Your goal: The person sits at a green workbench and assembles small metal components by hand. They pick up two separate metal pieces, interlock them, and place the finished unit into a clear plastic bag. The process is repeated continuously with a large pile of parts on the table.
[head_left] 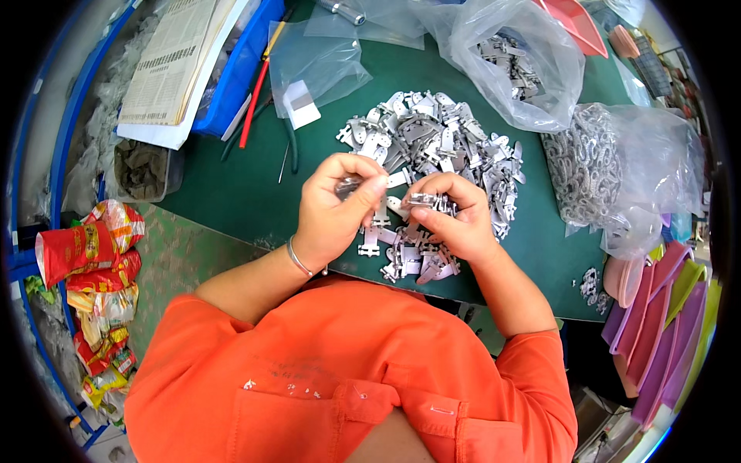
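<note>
Silver stamped metal pieces (432, 147) lie heaped on the green desk (231, 193), right at twelve o'clock from my hands. My left hand (336, 208) has its grip closed on a small metal part (347, 186), pinched between thumb and fingers. My right hand (451, 216) has its grip closed on a row of metal pieces (429, 202), just beside the left. At two o'clock, a clear bag (509, 62) holds more parts; at three o'clock, another bag (617, 170) is packed with them. A bracelet (297, 258) rings my left wrist.
</note>
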{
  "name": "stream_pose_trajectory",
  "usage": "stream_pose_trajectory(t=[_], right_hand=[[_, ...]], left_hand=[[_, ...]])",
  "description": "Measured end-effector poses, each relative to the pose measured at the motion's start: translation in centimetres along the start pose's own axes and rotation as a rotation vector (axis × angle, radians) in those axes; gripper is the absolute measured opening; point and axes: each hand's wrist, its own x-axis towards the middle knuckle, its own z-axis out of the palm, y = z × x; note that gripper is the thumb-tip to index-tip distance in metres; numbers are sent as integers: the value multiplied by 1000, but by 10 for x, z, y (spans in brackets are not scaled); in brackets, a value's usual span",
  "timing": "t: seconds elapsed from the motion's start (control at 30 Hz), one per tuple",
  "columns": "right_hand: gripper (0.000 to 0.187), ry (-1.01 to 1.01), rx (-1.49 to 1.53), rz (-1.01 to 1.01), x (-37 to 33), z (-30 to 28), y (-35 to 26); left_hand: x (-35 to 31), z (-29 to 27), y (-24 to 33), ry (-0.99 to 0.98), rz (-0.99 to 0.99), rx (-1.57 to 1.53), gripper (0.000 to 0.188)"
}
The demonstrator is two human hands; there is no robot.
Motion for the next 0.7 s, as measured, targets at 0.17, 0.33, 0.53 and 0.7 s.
stream_pose_trajectory(t=[0.17,0.33,0.53,0.7], right_hand=[[41,-47,1013,555,15,22,-13],[29,330,1075,605,7,12,10],[22,495,692,75,79,-70,-56],[37,779,-664,-257,117,-126,-52]], left_hand=[[13,20,13,-331,573,621,18],[18,23,16,-282,681,707,17],[17,-1,9,-79,503,549,11],[1,-9,19,-219,274,824,24]])
